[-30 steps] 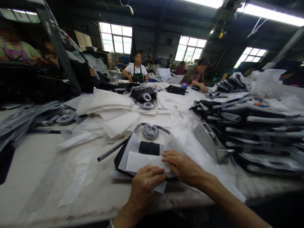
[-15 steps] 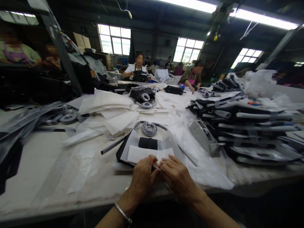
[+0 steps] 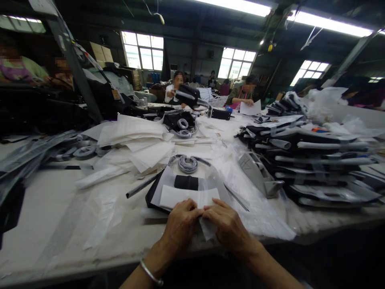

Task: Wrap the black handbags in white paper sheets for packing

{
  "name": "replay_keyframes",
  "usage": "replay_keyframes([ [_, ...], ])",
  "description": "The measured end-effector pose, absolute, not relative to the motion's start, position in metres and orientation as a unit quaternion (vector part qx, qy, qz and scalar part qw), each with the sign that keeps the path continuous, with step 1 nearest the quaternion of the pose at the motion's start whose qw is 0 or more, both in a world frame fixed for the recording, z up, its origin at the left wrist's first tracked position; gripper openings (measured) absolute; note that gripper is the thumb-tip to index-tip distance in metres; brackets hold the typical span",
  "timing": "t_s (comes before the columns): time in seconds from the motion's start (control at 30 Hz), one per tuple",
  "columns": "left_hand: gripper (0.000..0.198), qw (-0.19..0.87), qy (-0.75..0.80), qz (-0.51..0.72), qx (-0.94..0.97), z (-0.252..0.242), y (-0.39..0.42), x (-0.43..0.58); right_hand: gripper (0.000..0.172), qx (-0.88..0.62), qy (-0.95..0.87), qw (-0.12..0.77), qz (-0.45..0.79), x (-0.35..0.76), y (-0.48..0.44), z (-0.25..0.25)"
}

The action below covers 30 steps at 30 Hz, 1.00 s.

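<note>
The black bag (image 3: 151,197) lies flat on the near part of the desk (image 3: 120,245), right before the person, with a translucent lining (image 3: 167,178) spread over it. On that lie a folded white sheet (image 3: 177,196) and, just beyond it, a short black bundle (image 3: 186,182), with clear film (image 3: 207,185) to the bundle's right. The left hand (image 3: 182,220), a silver bangle (image 3: 150,273) at its wrist, and the right hand (image 3: 226,224) come together at the bag's near edge; their fingers are bent over the white sheet's border and touch it, but whether they pinch or only press I cannot tell. A translucent flap (image 3: 207,229) hangs between the hands. Past the bag sits a wrapped coil (image 3: 188,164). A heap of white sheets (image 3: 135,136) lies beyond to the left; to the right stand a grey tape dispenser (image 3: 260,176) and a pile of black bags (image 3: 325,168) with white padding. Across the desk, a co-worker's hand (image 3: 248,102) holds a white paper (image 3: 251,108).
</note>
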<state>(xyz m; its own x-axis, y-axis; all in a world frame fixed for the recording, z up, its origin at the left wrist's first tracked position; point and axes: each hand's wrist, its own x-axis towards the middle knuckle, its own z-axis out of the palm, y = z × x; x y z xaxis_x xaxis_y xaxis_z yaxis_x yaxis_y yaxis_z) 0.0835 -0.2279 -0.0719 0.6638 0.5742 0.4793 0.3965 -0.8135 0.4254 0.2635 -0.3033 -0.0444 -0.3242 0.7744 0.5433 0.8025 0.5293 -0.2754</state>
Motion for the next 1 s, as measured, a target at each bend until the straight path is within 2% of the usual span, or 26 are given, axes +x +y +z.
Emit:
replay_keyframes([
  [0.27, 0.042, 0.112, 0.192, 0.365, 0.904, -0.079, -0.23, 0.079, 0.042, -0.485, -0.817, 0.31, -0.021, 0.265, -0.302, -0.045],
  [0.53, 0.048, 0.125, 0.22, 0.357, 0.899, -0.078, -0.233, 0.085, 0.025, -0.469, -0.831, 0.296, -0.029, 0.26, -0.306, -0.028],
  [0.77, 0.033, 0.154, 0.246, 0.364, 0.885, -0.077, -0.236, 0.087, 0.028, -0.48, -0.821, 0.308, -0.022, 0.255, -0.297, -0.023],
  [0.9, 0.02, 0.125, 0.295, 0.399, 0.859, -0.075, -0.237, 0.093, 0.022, -0.534, -0.792, 0.295, -0.003, 0.262, -0.281, -0.018],
  [1.0, 0.025, 0.084, 0.323, 0.412, 0.848, -0.073, -0.235, 0.098, 0.017, -0.581, -0.768, 0.268, 0.037, 0.269, -0.262, -0.013],
])
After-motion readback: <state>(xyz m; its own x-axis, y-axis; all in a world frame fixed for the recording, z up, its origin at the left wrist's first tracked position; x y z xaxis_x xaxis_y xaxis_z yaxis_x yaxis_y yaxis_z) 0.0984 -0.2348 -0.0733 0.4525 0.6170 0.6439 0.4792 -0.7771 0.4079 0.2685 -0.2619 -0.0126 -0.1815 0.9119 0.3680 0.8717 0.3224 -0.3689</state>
